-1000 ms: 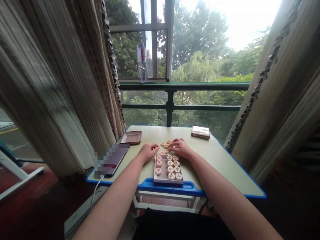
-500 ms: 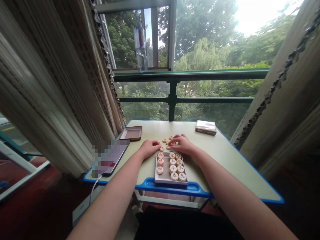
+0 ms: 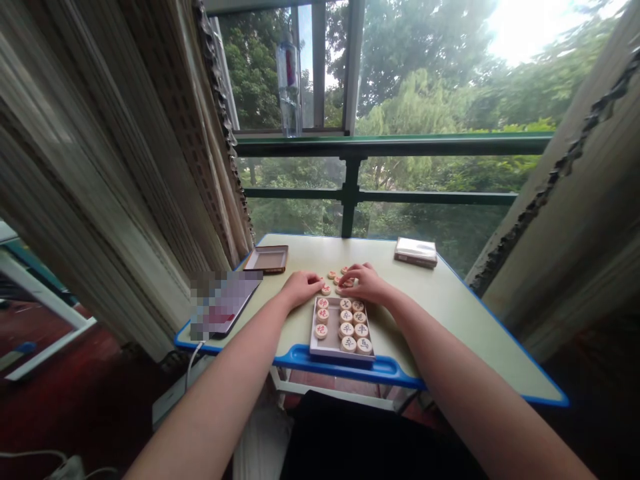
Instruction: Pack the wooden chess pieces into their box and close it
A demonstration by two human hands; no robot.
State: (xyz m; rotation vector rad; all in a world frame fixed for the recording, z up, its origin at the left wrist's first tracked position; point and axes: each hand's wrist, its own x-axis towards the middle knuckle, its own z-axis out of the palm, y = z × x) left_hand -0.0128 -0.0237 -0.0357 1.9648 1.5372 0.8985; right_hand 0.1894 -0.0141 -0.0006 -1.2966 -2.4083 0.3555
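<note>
A shallow open box [image 3: 331,340] sits at the table's near edge. Several round wooden Chinese chess pieces stand on edge or lie stacked in it: red-marked pieces [image 3: 322,317] along the left side, black-marked pieces [image 3: 347,330] in two columns on the right. Just beyond the box lie loose red-marked pieces [image 3: 332,275]. My left hand [image 3: 301,288] rests left of them, its fingers closed at a Chinese chess piece [image 3: 326,290]. From the right, my right hand [image 3: 366,283] curls its fingers and thumb around a piece [image 3: 341,291], partly hiding the pieces behind it.
A brown box lid [image 3: 267,260] lies at the table's back left, with a phone [image 3: 233,303] on a white cable nearer me. A clear-topped case [image 3: 416,252] is at the back right. Beyond stand a green railing [image 3: 395,145] and a plastic bottle [image 3: 289,90]; curtains hang on both sides.
The view has shifted slightly, so everything sits a little differently in the picture. My right fingers have moved a little at the loose pieces; the pieces in the box look the same.
</note>
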